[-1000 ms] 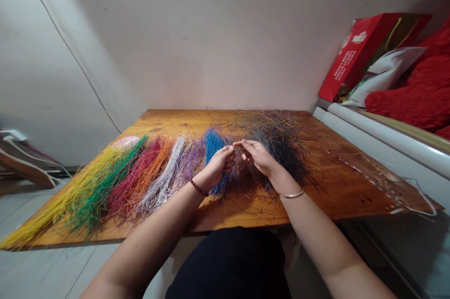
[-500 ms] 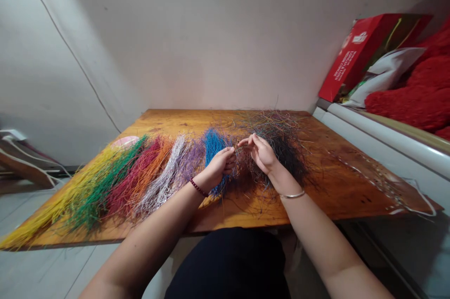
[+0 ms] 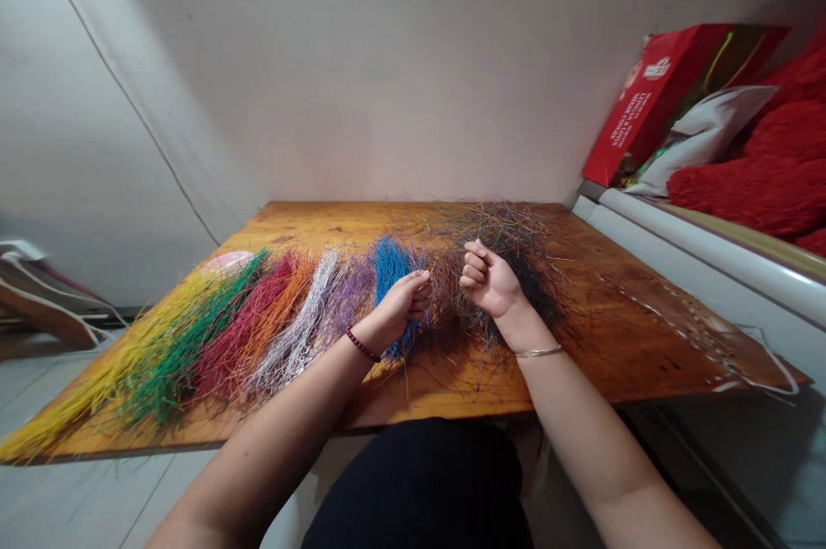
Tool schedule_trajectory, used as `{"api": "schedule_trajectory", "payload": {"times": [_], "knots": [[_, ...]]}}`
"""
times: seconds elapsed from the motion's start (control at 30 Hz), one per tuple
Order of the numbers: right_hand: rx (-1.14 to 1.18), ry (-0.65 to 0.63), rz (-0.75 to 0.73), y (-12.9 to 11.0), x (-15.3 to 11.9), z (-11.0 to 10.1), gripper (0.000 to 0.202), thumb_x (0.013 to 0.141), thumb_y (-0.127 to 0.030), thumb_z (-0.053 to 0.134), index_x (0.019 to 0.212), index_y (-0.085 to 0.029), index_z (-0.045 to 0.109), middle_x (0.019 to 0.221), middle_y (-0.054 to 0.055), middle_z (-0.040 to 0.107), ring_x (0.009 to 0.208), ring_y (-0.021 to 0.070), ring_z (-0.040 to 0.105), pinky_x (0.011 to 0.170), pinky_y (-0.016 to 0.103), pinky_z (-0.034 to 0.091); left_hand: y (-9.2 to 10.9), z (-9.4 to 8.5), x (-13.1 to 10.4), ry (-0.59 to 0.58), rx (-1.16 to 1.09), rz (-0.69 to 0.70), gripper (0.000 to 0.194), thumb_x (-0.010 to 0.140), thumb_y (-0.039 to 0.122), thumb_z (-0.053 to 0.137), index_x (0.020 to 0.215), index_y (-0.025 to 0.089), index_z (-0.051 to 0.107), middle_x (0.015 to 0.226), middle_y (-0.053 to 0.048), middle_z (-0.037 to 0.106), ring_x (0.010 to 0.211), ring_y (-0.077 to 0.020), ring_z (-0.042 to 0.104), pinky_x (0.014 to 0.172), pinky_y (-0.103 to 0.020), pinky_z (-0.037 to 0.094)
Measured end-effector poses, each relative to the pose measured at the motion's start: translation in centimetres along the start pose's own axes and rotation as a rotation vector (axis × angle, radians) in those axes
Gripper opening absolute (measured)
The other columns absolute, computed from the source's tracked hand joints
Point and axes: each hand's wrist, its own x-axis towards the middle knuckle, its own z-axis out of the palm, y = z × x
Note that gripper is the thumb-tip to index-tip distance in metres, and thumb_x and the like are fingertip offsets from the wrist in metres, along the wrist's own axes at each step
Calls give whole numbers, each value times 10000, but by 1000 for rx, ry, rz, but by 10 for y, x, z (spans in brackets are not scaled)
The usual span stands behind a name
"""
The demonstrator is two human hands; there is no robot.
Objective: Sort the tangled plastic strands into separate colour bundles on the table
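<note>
My left hand (image 3: 411,295) is closed in a pinch over the blue strands (image 3: 391,269), and a short bit of thin yellowish wire-like strand (image 3: 434,266) sticks out at its fingertips. My right hand (image 3: 494,280) is closed too, thumb pressed to the curled fingers, in front of the tangled pile of mixed dark strands (image 3: 516,231). Whatever is in that pinch is too fine to make out. Between the hands lie reddish-brown strands (image 3: 445,291). Purple strands (image 3: 352,295) and white strands (image 3: 310,325) lie left of the blue ones.
Orange (image 3: 277,317), crimson (image 3: 242,325), green (image 3: 187,351) and yellow strands (image 3: 109,368) lie in rows across the wooden table (image 3: 613,351). A pink round thing (image 3: 229,261) is partly covered by them. At right stand a red box (image 3: 651,101) and red fluffy material (image 3: 761,170).
My right hand has drawn slightly right, away from the left, and its fingers have curled from loosely extended into a pinch. My left hand has stayed in place.
</note>
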Motion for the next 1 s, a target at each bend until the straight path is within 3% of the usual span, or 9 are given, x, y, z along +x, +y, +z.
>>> {"api": "schedule_trajectory", "payload": {"times": [0.1,0.2,0.43,0.57,0.67,0.73,0.87,1.0], "knots": [[-157,35,22,-3,-2,-3,386,967,-453,421,685,-235,272,480,-97,160,425,106,19,410,237,121,0,0,0,-2,3,1,345,810,362,645,738,200,349,571,92,213,430,-40,145,387,-151,75],[-252,-9,101,-2,-3,-2,443,922,-558,438,675,-238,256,499,-94,146,444,104,3,420,249,103,1,0,0,0,3,-4,354,811,367,643,733,202,341,568,92,205,430,-41,142,387,-156,71],[-154,-118,139,2,-3,5,529,927,-474,465,584,-207,164,519,-62,143,445,101,60,447,261,142,2,2,-2,-16,40,10,324,822,353,629,752,202,351,577,91,191,441,-44,120,395,-163,66],[-140,-139,134,2,-3,8,434,938,-452,440,595,-210,327,524,-65,169,437,101,59,446,256,127,2,3,-2,-8,54,12,321,819,353,629,759,207,350,576,92,202,436,-45,122,395,-171,65],[-268,-139,123,7,-3,10,320,929,-471,435,742,-226,522,504,-74,195,425,102,91,443,250,138,1,4,-2,20,76,22,293,822,347,628,786,208,373,574,93,216,431,-44,141,400,-175,63],[-408,-151,115,13,-3,11,348,919,-515,434,847,-220,604,493,-71,250,420,100,139,442,251,148,1,5,-3,52,101,32,273,824,335,626,796,205,388,570,93,232,427,-41,157,405,-178,65],[-617,-200,79,25,-1,12,466,908,-580,428,995,-193,672,501,-52,367,418,92,206,428,249,144,1,8,-3,66,151,50,220,817,307,638,836,192,451,566,92,253,422,-36,167,410,-189,59],[-710,-204,2,28,1,13,539,916,-597,398,1088,-175,685,500,-41,413,430,92,251,431,245,166,0,10,-3,52,163,76,245,835,382,624,806,168,508,553,89,244,419,-33,157,404,-191,73]]}}
